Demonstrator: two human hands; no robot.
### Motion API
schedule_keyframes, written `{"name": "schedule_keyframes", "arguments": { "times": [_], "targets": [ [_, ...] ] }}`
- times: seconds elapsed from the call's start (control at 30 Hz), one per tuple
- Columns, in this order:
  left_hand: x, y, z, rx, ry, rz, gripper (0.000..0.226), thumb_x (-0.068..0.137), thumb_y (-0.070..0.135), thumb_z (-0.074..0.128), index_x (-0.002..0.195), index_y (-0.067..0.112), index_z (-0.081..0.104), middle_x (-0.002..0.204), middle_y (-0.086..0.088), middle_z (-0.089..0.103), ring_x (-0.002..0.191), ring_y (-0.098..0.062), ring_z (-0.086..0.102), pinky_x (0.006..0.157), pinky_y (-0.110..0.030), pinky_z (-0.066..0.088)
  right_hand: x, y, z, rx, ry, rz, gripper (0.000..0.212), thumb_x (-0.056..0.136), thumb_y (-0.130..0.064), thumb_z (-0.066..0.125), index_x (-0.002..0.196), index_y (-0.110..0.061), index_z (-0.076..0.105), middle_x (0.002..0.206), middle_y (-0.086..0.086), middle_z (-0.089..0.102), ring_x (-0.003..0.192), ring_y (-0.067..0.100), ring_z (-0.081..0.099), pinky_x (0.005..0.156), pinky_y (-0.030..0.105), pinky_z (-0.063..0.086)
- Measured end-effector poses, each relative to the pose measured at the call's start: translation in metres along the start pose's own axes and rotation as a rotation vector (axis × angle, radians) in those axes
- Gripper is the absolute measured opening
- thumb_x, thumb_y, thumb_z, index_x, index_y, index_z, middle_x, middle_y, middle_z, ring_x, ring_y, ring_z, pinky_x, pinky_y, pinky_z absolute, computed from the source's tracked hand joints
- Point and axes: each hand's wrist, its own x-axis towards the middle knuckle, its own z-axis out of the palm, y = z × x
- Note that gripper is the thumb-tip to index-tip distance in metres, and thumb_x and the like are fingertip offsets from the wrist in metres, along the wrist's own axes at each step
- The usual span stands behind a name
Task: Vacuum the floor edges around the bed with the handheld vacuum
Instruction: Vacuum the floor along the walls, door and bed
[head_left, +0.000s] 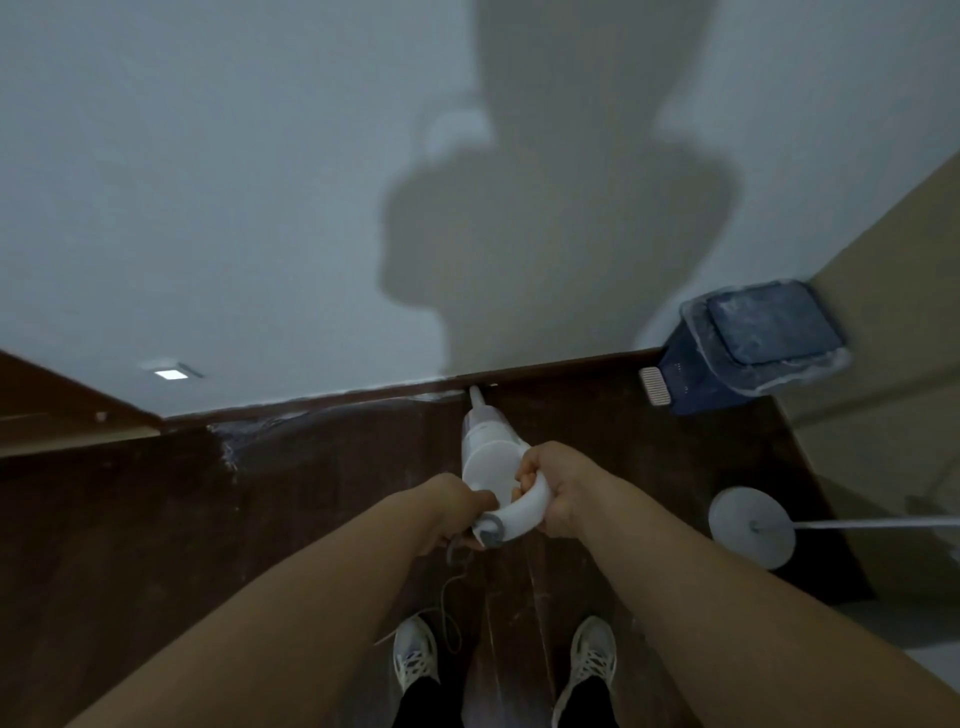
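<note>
— Where's the handheld vacuum (492, 457)?

— Nozzle (477, 397) at the skirting board (545, 370). Right hand (558, 488) wraps the loop handle; left hand (457, 512) curls round its rear end.

— Heavy?

— Looks light, rigid plastic — that handle's the place.

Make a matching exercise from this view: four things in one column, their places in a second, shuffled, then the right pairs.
Things:
1. handheld vacuum
2. blue bin
3. round white lamp base
4. left hand

Places:
A. in the corner, against the wall, right of the vacuum
B. on the dark floor at the right, nearer than the bin
C. nozzle at the skirting board, where floor meets wall
D. at the grey end of the vacuum's handle

Pairs: 1-C, 2-A, 3-B, 4-D
</note>
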Motion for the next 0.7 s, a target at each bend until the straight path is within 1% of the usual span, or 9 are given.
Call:
{"name": "schedule_keyframes", "arguments": {
  "times": [0.07,0.2,0.27,0.3,0.4,0.47,0.53,0.63,0.7],
  "targets": [
    [-0.001,0.001,-0.002,-0.011,0.0,0.001,0.041,0.096,0.031,0.051,0.119,-0.003,0.052,0.074,-0.003,0.059,0.058,-0.01,0.056,0.054,-0.02,0.044,0.0,-0.001,0.002,0.015,0.004,0.0,0.039,0.078,0.004,0.05,0.115,-0.007,0.048,0.108,0.016,0.05,0.064,0.018,0.047,0.054,0.03,0.044],
    [-0.005,0.015,0.003,-0.041,-0.019,0.011,0.039,0.097,0.029,0.052,0.119,-0.003,0.051,0.073,-0.004,0.06,0.054,-0.008,0.057,0.04,-0.015,0.043,-0.001,-0.01,-0.009,0.038,0.032,-0.017,0.038,0.077,0.005,0.05,0.113,-0.008,0.049,0.107,0.015,0.05,0.064,0.017,0.047,0.053,0.028,0.043],
    [-0.005,0.023,0.009,-0.074,-0.039,0.016,0.036,0.097,0.028,0.052,0.116,-0.003,0.052,0.073,-0.005,0.061,0.054,-0.009,0.059,0.043,-0.016,0.046,-0.001,-0.014,-0.019,0.036,0.047,-0.02,0.039,0.078,0.004,0.05,0.115,-0.008,0.049,0.108,0.015,0.051,0.064,0.016,0.047,0.052,0.027,0.042],
    [-0.004,0.028,0.013,-0.09,-0.048,0.016,0.036,0.097,0.027,0.052,0.116,-0.004,0.051,0.073,-0.006,0.061,0.052,-0.009,0.061,0.044,-0.017,0.047,0.0,-0.016,-0.024,0.039,0.049,-0.021,0.039,0.078,0.004,0.05,0.115,-0.008,0.049,0.108,0.015,0.052,0.063,0.016,0.046,0.051,0.027,0.041],
    [-0.004,0.041,0.027,-0.091,-0.051,0.019,0.038,0.098,0.024,0.05,0.12,-0.007,0.049,0.069,-0.007,0.06,0.034,-0.004,0.057,0.037,-0.014,0.044,0.001,-0.021,-0.04,0.063,0.057,-0.021,0.032,0.079,0.004,0.049,0.109,-0.007,0.049,0.098,0.013,0.052,0.06,0.013,0.044,0.051,0.025,0.041],
    [-0.005,0.048,0.035,-0.072,-0.039,0.027,0.04,0.098,0.023,0.049,0.123,-0.008,0.048,0.067,-0.006,0.058,0.03,-0.003,0.054,0.034,-0.013,0.042,0.003,-0.023,-0.05,0.065,0.066,-0.018,0.031,0.079,0.004,0.049,0.109,-0.006,0.049,0.092,0.012,0.052,0.06,0.013,0.045,0.051,0.026,0.042],
    [-0.008,0.058,0.042,-0.072,-0.04,0.029,0.041,0.099,0.021,0.049,0.126,-0.01,0.046,0.069,-0.007,0.056,0.036,-0.007,0.055,0.032,-0.013,0.041,0.005,-0.025,-0.062,0.066,0.07,-0.023,0.038,0.078,0.004,0.05,0.115,-0.007,0.05,0.094,0.012,0.054,0.06,0.015,0.046,0.05,0.027,0.041],
    [-0.01,0.071,0.053,-0.059,-0.047,0.033,0.042,0.099,0.023,0.048,0.127,-0.009,0.045,0.07,-0.007,0.055,0.042,-0.009,0.055,0.03,-0.012,0.039,0.006,-0.03,-0.08,0.089,0.085,-0.019,0.044,0.076,0.003,0.053,0.118,-0.011,0.047,0.11,0.015,0.055,0.063,0.017,0.048,0.05,0.028,0.04],
    [-0.007,0.08,0.063,-0.035,-0.053,0.03,0.042,0.099,0.026,0.049,0.125,-0.006,0.048,0.071,-0.006,0.057,0.048,-0.009,0.055,0.032,-0.012,0.039,0.004,-0.034,-0.094,0.107,0.091,-0.03,0.046,0.077,0.003,0.053,0.12,-0.011,0.047,0.103,0.014,0.055,0.064,0.016,0.048,0.051,0.028,0.041]
  ]
}}
